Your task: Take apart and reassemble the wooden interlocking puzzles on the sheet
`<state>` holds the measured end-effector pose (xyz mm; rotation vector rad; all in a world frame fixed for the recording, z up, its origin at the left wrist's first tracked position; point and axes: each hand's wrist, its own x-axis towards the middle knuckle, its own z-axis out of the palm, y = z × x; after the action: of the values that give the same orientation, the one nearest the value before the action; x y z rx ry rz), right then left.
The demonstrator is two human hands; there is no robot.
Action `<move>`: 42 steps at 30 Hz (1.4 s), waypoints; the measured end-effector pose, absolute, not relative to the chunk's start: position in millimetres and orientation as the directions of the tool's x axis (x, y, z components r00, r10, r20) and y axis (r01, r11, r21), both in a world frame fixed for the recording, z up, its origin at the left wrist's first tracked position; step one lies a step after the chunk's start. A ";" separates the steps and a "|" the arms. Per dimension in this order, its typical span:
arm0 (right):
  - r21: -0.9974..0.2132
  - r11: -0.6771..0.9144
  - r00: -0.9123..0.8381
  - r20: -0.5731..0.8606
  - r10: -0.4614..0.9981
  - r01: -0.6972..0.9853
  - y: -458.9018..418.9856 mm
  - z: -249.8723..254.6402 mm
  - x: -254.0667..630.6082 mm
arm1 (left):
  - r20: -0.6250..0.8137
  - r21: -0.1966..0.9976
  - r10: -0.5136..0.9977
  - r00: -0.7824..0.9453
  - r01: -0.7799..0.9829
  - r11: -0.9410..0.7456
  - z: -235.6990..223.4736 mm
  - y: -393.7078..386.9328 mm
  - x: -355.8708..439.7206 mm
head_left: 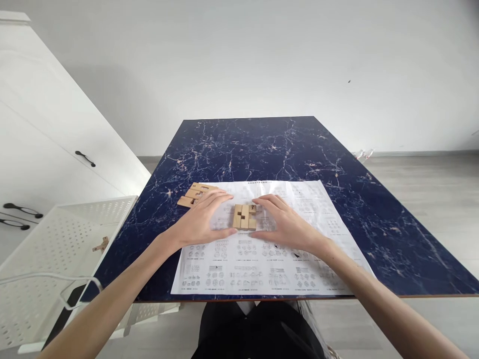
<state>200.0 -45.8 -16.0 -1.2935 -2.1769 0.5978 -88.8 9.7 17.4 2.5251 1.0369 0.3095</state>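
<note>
Several notched wooden puzzle pieces (pixel 241 217) lie side by side on the printed sheet, one marked with a black "3". My left hand (pixel 204 217) curves round their left side with thumb and fingers apart, the thumb tip close to the lower left corner. On the other side, my right hand (pixel 280 222) has its thumb and fingers spread near the right edge of the pieces. Whether either hand touches the wood, I cannot tell. More notched wooden pieces (pixel 186 201) rest at the sheet's upper left corner, partly hidden behind my left hand.
The white paper sheet (pixel 239 286) with rows of small diagrams lies on a dark blue marbled table (pixel 247 149). Left of the table stands a white perforated cart (pixel 41 259) with a small wooden assembly (pixel 101 244) and a white cable (pixel 48 275). A white cabinet (pixel 56 124) stands beyond.
</note>
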 end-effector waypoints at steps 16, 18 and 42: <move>-0.989 0.151 -0.332 0.139 0.933 0.010 -4.0 -11.4 229.2 | 0.141 0.778 0.794 0.591 0.430 -0.458 21.9 12.8 -74.3; -0.988 0.075 -0.303 0.113 0.946 -0.134 -3.7 -11.9 228.1 | 0.106 0.943 0.807 0.581 0.200 -0.268 24.3 14.6 -63.7; -0.840 -0.192 -0.170 -0.120 0.978 -0.507 1.3 -11.4 228.5 | -0.121 0.992 0.841 0.527 0.084 0.090 -1.9 24.5 -17.4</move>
<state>228.5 1.3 -11.4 -0.8344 -0.7976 1.6343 -17.4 24.5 -1.9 1.3828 0.8763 0.6865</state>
